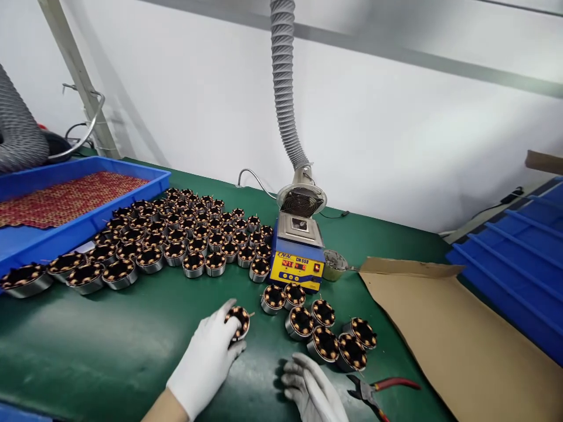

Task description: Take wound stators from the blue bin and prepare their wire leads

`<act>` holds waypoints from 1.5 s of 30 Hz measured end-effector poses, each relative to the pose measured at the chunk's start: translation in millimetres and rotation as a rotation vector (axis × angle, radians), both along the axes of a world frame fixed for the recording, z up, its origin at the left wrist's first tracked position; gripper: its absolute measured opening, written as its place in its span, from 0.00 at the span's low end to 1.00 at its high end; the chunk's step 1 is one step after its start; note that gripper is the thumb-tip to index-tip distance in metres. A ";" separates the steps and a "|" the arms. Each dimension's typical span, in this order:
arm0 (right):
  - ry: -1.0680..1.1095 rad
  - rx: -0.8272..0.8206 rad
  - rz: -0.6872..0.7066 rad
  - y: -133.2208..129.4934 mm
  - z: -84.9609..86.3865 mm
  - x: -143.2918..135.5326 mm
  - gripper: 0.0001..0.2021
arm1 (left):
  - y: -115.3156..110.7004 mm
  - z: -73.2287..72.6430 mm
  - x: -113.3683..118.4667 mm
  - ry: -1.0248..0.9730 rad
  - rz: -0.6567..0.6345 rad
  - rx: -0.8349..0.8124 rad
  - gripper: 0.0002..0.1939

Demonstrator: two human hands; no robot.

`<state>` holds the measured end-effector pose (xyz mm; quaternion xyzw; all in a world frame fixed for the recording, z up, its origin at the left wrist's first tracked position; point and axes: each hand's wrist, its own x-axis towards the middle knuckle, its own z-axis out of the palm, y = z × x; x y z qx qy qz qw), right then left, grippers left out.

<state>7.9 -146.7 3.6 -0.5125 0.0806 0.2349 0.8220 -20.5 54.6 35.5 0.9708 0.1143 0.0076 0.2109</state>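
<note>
My left hand, in a white glove, grips a motor stator, a steel ring with copper windings inside. Its fingers close around the stator's left side and reach into the rim, just above the green tabletop. My right hand, also gloved, is low in the view with its fingers stretched out and nothing in them. Beyond it stands a small group of similar stators. To its right lie cutting pliers with red handles, jaws toward the hand.
A blue and yellow solder pot stands mid-table under a grey exhaust hose, a small tin beside it. Many more stators fill the left, by a blue tray of red parts. Cardboard and blue crates are right.
</note>
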 end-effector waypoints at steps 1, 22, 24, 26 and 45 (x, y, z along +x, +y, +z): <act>-0.024 -0.034 -0.041 4.5 1.3 -1.4 0.22 | -6.7 -2.8 -8.2 0.015 -0.002 -0.111 0.08; -0.024 0.213 -0.100 -1.0 47.6 0.8 0.13 | -30.7 21.7 -34.5 0.186 -0.211 -1.195 0.10; 0.017 0.183 0.087 10.0 41.2 -13.4 0.19 | -28.3 22.7 -25.4 0.186 -0.268 -1.062 0.06; 0.089 0.234 0.258 20.4 31.2 -25.7 0.25 | -28.9 20.2 -17.5 0.184 -0.296 -0.953 0.05; 0.360 0.618 0.244 18.6 8.3 -21.2 0.16 | -31.9 10.7 -0.3 -0.027 0.093 -1.013 0.16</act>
